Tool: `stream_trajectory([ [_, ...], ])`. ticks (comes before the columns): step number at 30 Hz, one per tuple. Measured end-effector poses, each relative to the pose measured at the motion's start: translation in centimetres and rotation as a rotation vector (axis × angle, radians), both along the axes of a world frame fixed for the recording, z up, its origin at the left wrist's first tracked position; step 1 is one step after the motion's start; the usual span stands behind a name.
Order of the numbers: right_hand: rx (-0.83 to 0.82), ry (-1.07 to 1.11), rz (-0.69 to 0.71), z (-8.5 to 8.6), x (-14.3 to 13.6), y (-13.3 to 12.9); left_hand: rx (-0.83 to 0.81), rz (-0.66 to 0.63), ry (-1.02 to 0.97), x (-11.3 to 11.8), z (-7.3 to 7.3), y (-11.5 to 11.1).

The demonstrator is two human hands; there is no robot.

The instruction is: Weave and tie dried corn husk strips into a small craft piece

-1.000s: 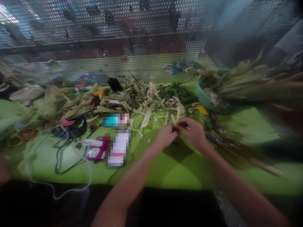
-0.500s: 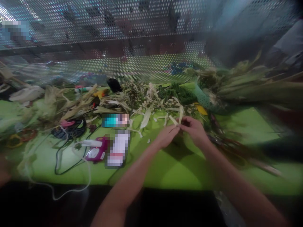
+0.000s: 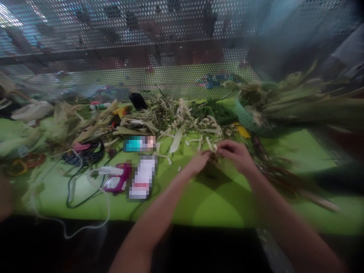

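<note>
Both hands work close together over the green table (image 3: pixel 182 204). My left hand (image 3: pixel 199 162) is closed, its fingertips pinching a pale strip of dry husk (image 3: pixel 211 145). Just right of it, my right hand (image 3: pixel 233 152) is closed too, thumb and fingers pressed on the same small piece. Part of the piece shows between the fingertips, the rest is covered by the fingers. Behind the hands lie loose husk scraps (image 3: pixel 176 140) and a heap of dry shreds (image 3: pixel 162 112).
Left are a phone (image 3: pixel 142 177), a magenta power adapter (image 3: pixel 116 178), cables and a pink-topped black coil (image 3: pixel 85 153). At right, a green basket (image 3: pixel 247 118) holds long husks (image 3: pixel 307 104); tools lie below it. A perforated metal screen (image 3: pixel 148 34) stands behind.
My right hand has shifted slightly right and my fingertips are a little further apart. The long pale strip that stood up above my fingers now shows shorter and bent.
</note>
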State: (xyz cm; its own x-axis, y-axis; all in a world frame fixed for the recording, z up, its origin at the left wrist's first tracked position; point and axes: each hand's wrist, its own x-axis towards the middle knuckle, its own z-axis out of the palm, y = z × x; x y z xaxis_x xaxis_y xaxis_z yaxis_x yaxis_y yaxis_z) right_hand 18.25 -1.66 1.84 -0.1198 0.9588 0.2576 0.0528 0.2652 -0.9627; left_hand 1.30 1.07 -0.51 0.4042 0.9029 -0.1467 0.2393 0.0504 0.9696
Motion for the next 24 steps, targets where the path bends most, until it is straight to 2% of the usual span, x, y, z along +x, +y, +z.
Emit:
stream_trajectory([
  [3,0.15,-0.288,0.012,0.5,0.4,-0.1,0.014,-0.026,0.035,-0.4,-0.7,0.5],
  [7,0.209,-0.442,-0.026,0.8,0.7,-0.2,0.001,-0.067,0.033,-0.9,-1.0,0.7],
  [12,0.268,-0.571,-0.006,1.1,0.9,-0.4,0.033,-0.142,0.059,-1.2,-0.4,0.8],
  [17,0.344,-0.771,0.016,1.3,0.7,-0.7,0.148,-0.26,0.166,-1.4,0.7,1.2],
  [21,0.451,-0.946,0.012,0.8,0.3,-0.9,0.153,-0.272,0.281,-1.2,1.3,1.1],
  [24,0.534,-1.072,0.015,0.5,0.0,-1.2,0.128,-0.287,0.289,-1.1,1.2,1.0],
])
